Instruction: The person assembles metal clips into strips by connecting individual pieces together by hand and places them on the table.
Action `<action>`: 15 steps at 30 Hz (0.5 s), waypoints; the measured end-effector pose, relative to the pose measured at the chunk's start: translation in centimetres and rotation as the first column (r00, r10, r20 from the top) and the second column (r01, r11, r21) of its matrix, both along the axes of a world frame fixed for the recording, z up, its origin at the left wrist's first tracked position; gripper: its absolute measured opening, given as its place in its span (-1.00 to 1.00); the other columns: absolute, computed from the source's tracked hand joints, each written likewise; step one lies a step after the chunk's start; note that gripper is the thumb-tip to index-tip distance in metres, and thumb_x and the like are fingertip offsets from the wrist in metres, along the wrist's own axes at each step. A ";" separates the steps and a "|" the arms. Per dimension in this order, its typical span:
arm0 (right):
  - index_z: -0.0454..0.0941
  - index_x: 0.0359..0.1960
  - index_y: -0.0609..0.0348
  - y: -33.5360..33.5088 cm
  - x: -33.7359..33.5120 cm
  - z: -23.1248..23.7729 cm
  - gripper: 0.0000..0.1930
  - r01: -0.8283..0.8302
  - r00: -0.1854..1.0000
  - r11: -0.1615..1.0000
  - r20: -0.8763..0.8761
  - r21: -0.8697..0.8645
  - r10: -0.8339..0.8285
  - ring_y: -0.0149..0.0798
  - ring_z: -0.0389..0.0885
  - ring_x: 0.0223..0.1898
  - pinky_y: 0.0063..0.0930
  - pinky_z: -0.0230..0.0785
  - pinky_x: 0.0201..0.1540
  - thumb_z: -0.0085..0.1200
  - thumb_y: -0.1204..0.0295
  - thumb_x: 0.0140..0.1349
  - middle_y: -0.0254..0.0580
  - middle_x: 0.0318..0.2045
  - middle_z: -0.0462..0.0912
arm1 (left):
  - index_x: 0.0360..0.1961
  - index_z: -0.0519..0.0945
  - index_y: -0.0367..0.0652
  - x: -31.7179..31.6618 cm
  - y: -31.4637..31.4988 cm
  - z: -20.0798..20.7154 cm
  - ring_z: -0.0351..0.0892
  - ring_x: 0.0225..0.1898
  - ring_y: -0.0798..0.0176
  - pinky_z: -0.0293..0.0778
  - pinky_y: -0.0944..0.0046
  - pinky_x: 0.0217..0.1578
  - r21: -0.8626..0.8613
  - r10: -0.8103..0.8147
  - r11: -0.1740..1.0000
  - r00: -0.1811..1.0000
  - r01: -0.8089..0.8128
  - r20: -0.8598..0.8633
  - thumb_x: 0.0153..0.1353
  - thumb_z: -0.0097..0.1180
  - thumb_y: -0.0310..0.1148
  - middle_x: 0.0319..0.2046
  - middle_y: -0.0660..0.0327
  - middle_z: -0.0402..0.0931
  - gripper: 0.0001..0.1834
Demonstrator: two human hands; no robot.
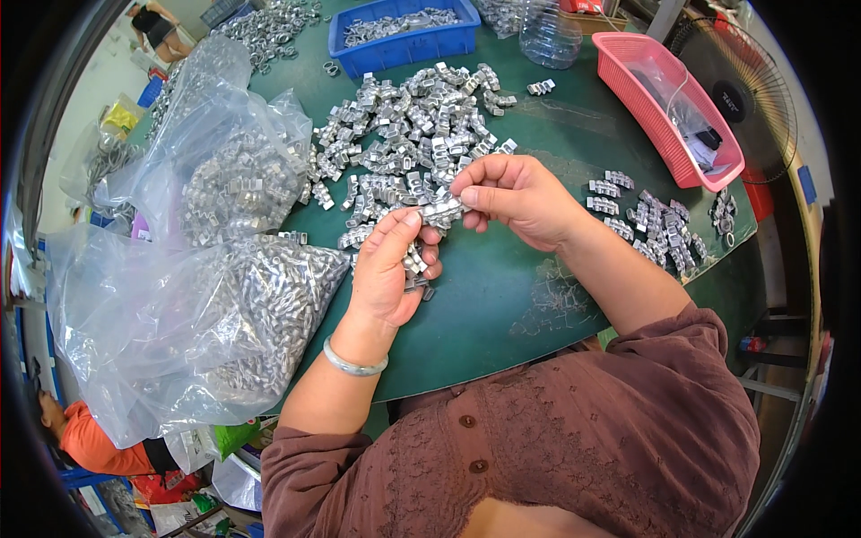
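Observation:
Over the near side of the heap, both my hands hold one short silvery metal link piece [441, 213] between them. My left hand [387, 269] grips its left end between thumb and fingers, with more small metal links [414, 262] against the palm and curled fingers. My right hand [516, 202] pinches the right end with thumb and forefinger. Just beyond lies a large heap of similar metal links [413, 125]. To the right of my right hand, several assembled link pieces [664, 229] lie in a loose group and short rows.
Clear plastic bags full of metal parts [269, 314] crowd the green table's [484, 314] left side. At the back are a blue bin [404, 56] of metal pieces and a clear plastic jar [549, 40]. A pink basket [659, 108] and a fan [731, 99] stand right. Other people are at left.

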State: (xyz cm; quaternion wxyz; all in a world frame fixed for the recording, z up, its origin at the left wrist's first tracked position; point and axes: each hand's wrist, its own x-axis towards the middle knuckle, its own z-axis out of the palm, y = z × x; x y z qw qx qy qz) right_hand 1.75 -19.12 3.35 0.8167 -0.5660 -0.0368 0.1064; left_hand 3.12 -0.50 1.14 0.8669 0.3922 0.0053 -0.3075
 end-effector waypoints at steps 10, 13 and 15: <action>0.46 -0.36 0.26 0.4 -0.2 -0.1 -0.87 -0.057 0.998 0.998 -0.016 -0.026 0.057 -0.49 0.46 -0.51 -0.65 0.31 -0.46 0.04 0.52 0.03 -0.31 -0.50 0.51 | -0.45 0.40 -0.10 0.0 0.0 0.1 0.32 -0.64 0.42 0.25 0.44 -0.65 -0.015 -0.004 1.000 0.995 0.002 -0.096 0.13 -0.04 -0.34 -0.59 0.27 0.42 -0.91; 0.46 -0.36 0.26 0.4 -0.2 0.0 -0.87 -0.053 0.998 0.998 -0.030 -0.032 0.052 -0.49 0.45 -0.52 -0.66 0.30 -0.46 0.04 0.52 0.02 -0.32 -0.49 0.50 | -0.45 0.40 -0.10 0.0 -0.1 0.1 0.32 -0.64 0.42 0.25 0.44 -0.65 -0.010 -0.006 1.000 0.995 0.005 -0.101 0.13 -0.04 -0.34 -0.60 0.27 0.42 -0.91; 0.46 -0.35 0.25 0.4 -0.2 0.0 -0.86 -0.062 0.997 0.997 -0.036 -0.036 0.061 -0.50 0.44 -0.52 -0.66 0.30 -0.47 0.05 0.53 0.01 -0.33 -0.49 0.50 | -0.45 0.40 -0.10 0.0 -0.1 0.2 0.32 -0.64 0.41 0.26 0.44 -0.65 -0.007 -0.006 1.000 0.995 0.006 -0.100 0.13 -0.04 -0.34 -0.60 0.27 0.41 -0.91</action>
